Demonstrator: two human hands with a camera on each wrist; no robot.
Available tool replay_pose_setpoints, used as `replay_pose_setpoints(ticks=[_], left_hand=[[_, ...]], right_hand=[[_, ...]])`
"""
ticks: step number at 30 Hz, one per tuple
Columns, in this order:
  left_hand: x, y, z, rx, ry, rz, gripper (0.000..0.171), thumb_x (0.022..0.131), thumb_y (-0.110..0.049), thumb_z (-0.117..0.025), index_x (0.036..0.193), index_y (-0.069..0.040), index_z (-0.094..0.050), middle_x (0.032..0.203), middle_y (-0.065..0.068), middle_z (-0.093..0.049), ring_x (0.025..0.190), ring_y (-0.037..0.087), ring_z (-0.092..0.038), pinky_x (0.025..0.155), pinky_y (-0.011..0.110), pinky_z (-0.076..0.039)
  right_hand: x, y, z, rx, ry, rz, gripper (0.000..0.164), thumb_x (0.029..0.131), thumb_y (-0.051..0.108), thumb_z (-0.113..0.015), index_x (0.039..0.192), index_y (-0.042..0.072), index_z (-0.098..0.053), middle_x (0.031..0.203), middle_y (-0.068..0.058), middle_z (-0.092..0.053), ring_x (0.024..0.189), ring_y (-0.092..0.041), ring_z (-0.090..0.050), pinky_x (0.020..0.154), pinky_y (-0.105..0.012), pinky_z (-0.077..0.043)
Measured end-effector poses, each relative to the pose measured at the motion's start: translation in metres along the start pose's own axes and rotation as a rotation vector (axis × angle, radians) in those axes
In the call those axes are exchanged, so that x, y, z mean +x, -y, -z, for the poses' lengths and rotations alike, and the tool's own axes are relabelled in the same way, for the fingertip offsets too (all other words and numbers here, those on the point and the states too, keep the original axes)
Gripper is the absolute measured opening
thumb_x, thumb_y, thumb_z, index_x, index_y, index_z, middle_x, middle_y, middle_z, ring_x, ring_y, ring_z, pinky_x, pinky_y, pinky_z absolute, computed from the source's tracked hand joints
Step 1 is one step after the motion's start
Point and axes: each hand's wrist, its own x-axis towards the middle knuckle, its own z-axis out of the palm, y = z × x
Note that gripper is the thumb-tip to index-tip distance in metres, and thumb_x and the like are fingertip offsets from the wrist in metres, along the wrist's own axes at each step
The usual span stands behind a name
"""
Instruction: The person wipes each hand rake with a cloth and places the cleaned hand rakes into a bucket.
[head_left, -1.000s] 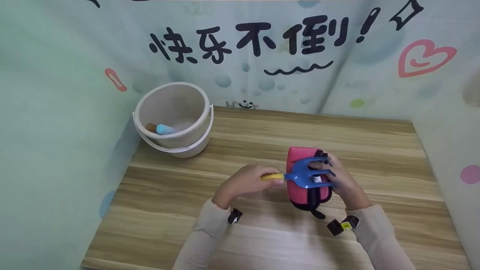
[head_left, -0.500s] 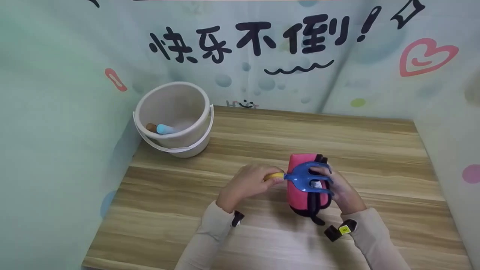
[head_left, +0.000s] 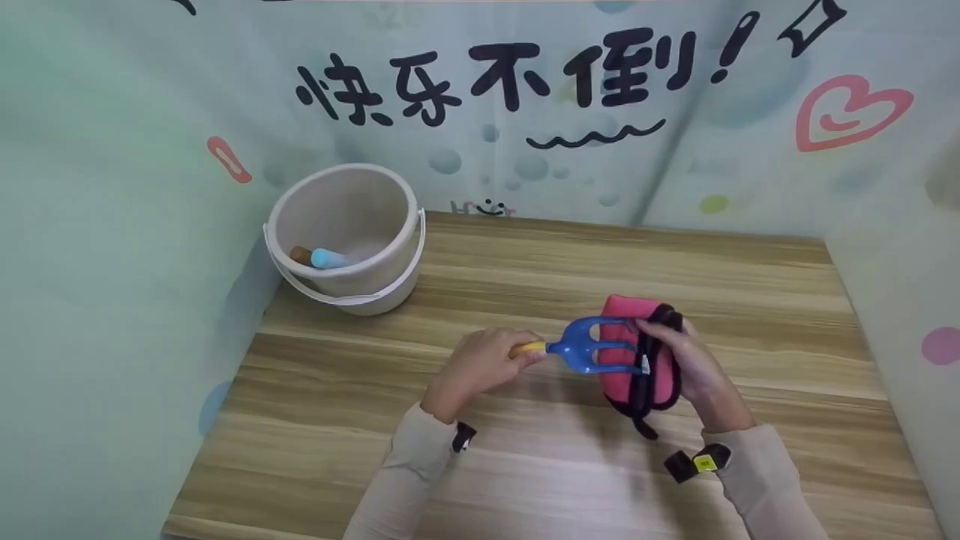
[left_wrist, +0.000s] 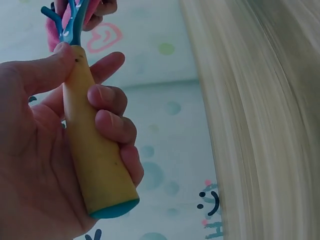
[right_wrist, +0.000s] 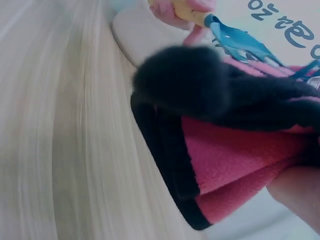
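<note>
My left hand (head_left: pixel 484 367) grips a small garden fork by its yellow handle (left_wrist: pixel 97 135). In the left wrist view the fingers curl round the handle and the thumb lies along its top. The fork's blue head (head_left: pixel 581 346) points right, its prongs overlapping a pink pouch (head_left: pixel 619 382) with black trim in the head view. My right hand (head_left: pixel 697 371) holds this pouch from its right side, thumb over the black edge near the prong tips. A dark strap end hangs from the pouch's near end. In the right wrist view the pouch (right_wrist: pixel 235 160) hides most of the right hand.
A pale bucket (head_left: pixel 405 262) with a lowered handle stands at the back left of the wooden table (head_left: pixel 337 420). Inside it lie a light blue stick-like thing (head_left: pixel 330 259) and a brown one (head_left: pixel 301 256). Printed cloth walls (head_left: pixel 480 172) enclose the table's back and sides.
The pouch has shifted right with my right hand, and the fork a little left, so their overlap is smaller. My right thumb now shows on top of the pouch.
</note>
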Motion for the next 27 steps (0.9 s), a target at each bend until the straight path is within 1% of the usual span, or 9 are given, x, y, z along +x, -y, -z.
replay_pose_setpoints(ticks=[2, 4, 7, 10, 14, 17, 21, 24, 27], left_hand=[[-0.001, 0.001, 0.0, 0.018, -0.014, 0.022, 0.027, 0.09, -0.046, -0.055, 0.105, -0.026, -0.066, 0.07, -0.006, -0.051, 0.065, 0.01, -0.047, 0.057, 0.024, -0.035], [-0.001, 0.001, 0.0, 0.043, -0.032, 0.04, 0.025, 0.09, -0.045, -0.056, 0.102, -0.025, -0.066, 0.067, -0.006, -0.049, 0.062, 0.011, -0.046, 0.055, 0.024, -0.034], [-0.001, -0.001, 0.0, 0.068, -0.047, 0.077, 0.024, 0.091, -0.045, -0.055, 0.096, -0.024, -0.065, 0.064, -0.006, -0.047, 0.061, 0.012, -0.045, 0.057, 0.026, -0.033], [-0.001, -0.003, 0.0, 0.094, -0.058, 0.113, 0.025, 0.092, -0.045, -0.053, 0.092, -0.021, -0.063, 0.064, -0.005, -0.046, 0.062, 0.014, -0.044, 0.059, 0.027, -0.032], [-0.001, -0.001, 0.001, 0.181, -0.115, 0.146, 0.027, 0.093, -0.045, -0.051, 0.091, -0.02, -0.063, 0.062, -0.005, -0.044, 0.057, 0.013, -0.043, 0.053, 0.027, -0.031], [-0.002, 0.002, 0.003, 0.216, -0.161, 0.154, 0.029, 0.094, -0.045, -0.049, 0.093, -0.02, -0.063, 0.061, -0.005, -0.043, 0.055, 0.012, -0.042, 0.049, 0.025, -0.03], [-0.004, 0.003, 0.007, 0.176, -0.171, 0.115, 0.03, 0.094, -0.047, -0.047, 0.097, -0.021, -0.063, 0.063, -0.005, -0.044, 0.056, 0.011, -0.042, 0.051, 0.024, -0.03], [-0.005, -0.001, 0.007, 0.121, -0.172, 0.042, 0.032, 0.094, -0.048, -0.046, 0.095, -0.021, -0.062, 0.063, -0.006, -0.044, 0.056, 0.011, -0.042, 0.052, 0.023, -0.031], [-0.004, -0.005, 0.004, 0.074, -0.186, -0.045, 0.031, 0.095, -0.047, -0.046, 0.094, -0.019, -0.061, 0.063, -0.006, -0.044, 0.055, 0.009, -0.041, 0.052, 0.021, -0.031]], right_hand=[[-0.001, 0.0, -0.003, -0.081, -0.075, 0.042, 0.021, 0.094, 0.006, -0.05, 0.1, 0.019, -0.065, 0.086, -0.001, -0.069, 0.077, -0.016, -0.067, 0.071, -0.034, -0.055], [-0.001, -0.001, -0.007, -0.204, -0.169, 0.097, 0.019, 0.092, 0.006, -0.054, 0.101, 0.019, -0.064, 0.086, 0.005, -0.068, 0.079, -0.011, -0.066, 0.073, -0.028, -0.053], [-0.002, -0.002, -0.015, -0.397, -0.277, 0.184, 0.023, 0.09, 0.005, -0.058, 0.112, 0.011, -0.061, 0.09, 0.013, -0.065, 0.086, -0.005, -0.062, 0.079, -0.022, -0.049], [-0.003, -0.003, -0.022, -0.558, -0.34, 0.251, 0.032, 0.089, 0.005, -0.059, 0.121, 0.001, -0.055, 0.096, 0.014, -0.063, 0.09, -0.002, -0.059, 0.082, -0.018, -0.045], [-0.006, 0.002, -0.025, -0.667, -0.37, 0.293, 0.033, 0.09, 0.008, -0.059, 0.123, 0.004, -0.056, 0.1, 0.011, -0.062, 0.091, -0.002, -0.058, 0.081, -0.018, -0.045], [-0.007, 0.009, -0.022, -0.624, -0.401, 0.306, 0.029, 0.09, 0.009, -0.06, 0.119, 0.005, -0.057, 0.097, 0.013, -0.061, 0.092, -0.004, -0.056, 0.081, -0.019, -0.043], [-0.003, 0.014, -0.012, -0.42, -0.447, 0.242, 0.019, 0.088, 0.012, -0.063, 0.107, 0.013, -0.059, 0.09, 0.012, -0.06, 0.089, -0.006, -0.054, 0.081, -0.02, -0.042], [0.003, 0.013, -0.005, -0.25, -0.389, 0.132, 0.016, 0.087, 0.015, -0.065, 0.101, 0.02, -0.059, 0.088, 0.01, -0.061, 0.085, -0.005, -0.057, 0.079, -0.02, -0.045], [0.009, 0.008, -0.002, -0.152, -0.284, 0.053, 0.014, 0.09, 0.013, -0.061, 0.1, 0.022, -0.06, 0.087, 0.008, -0.064, 0.081, -0.007, -0.062, 0.077, -0.023, -0.049]])
